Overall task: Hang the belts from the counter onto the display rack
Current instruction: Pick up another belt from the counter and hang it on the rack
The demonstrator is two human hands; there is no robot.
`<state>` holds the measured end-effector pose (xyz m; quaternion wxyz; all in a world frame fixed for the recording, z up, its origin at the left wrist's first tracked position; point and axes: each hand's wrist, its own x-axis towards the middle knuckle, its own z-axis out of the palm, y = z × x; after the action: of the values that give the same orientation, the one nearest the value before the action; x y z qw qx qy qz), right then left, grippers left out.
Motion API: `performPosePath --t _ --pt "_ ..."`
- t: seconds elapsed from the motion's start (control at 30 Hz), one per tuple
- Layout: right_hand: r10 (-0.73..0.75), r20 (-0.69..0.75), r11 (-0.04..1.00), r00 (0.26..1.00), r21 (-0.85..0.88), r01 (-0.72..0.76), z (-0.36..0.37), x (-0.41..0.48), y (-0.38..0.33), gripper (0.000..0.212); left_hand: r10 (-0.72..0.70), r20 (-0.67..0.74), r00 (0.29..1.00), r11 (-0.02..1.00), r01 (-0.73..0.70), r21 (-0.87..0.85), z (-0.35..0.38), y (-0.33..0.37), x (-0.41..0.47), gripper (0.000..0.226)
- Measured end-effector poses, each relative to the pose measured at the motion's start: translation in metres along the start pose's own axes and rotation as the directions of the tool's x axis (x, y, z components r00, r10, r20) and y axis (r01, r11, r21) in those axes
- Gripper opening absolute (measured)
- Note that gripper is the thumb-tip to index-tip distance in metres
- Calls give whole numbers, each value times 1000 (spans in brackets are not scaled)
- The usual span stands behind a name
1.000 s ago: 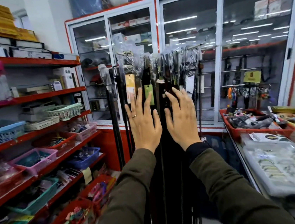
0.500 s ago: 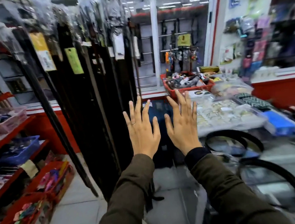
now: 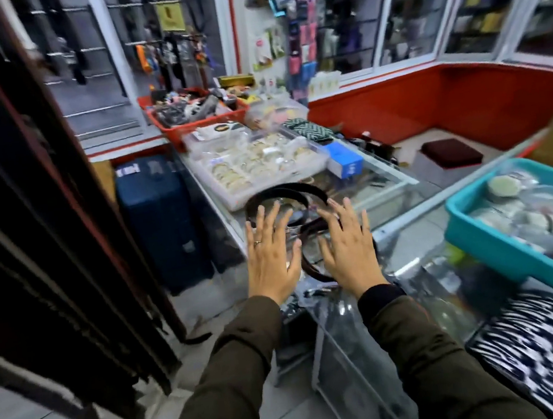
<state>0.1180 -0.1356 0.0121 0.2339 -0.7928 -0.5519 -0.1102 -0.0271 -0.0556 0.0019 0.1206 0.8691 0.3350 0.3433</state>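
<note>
Hands: two, both raised palm-down over the glass counter (image 3: 387,193), holding nothing. Left hand (image 3: 271,257) has fingers spread and straight, one ring on it; right hand (image 3: 348,248) the same, fingers splayed, no ring visible. Both sleeves are dark olive. Belts (image 3: 287,196) lie coiled on the counter top directly behind and under the hands: at least two dark loops, one at the far side and one nearer the right hand; exact count unclear where they overlap and blur. Neither hand clearly touches them; contact cannot be told. Further back on the counter: one clear tray of pale bangles (image 3: 259,164), one small blue box (image 3: 345,163) just right of it, one red basket (image 3: 195,115) of mixed items at the far end. Right of the counter's near part: one teal bin (image 3: 500,249). Left of the counter, on the floor against its side: one blue suitcase (image 3: 159,219). Well left of the counter: display rack (image 3: 26,203) full of hanging dark belts, heavily blurred, count not readable.
</note>
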Motion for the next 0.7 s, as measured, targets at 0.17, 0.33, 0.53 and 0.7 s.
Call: performPosePath --t 0.17,0.33,0.53,0.7 --pt "99 349 994 932 -87 -72 -4 -22 41 48 150 511 847 989 -133 -68 32 7 -11 68" --pt "75 572 995 817 -91 -27 -4 -34 47 34 88 662 745 956 -249 153 43 12 -16 59" --pt "73 567 990 821 59 -129 -21 -29 38 20 144 587 797 980 -199 30 28 6 -8 34" --pt "-53 473 959 879 270 -87 -45 -7 16 20 150 410 900 988 -148 -38 -14 -1 3 37"
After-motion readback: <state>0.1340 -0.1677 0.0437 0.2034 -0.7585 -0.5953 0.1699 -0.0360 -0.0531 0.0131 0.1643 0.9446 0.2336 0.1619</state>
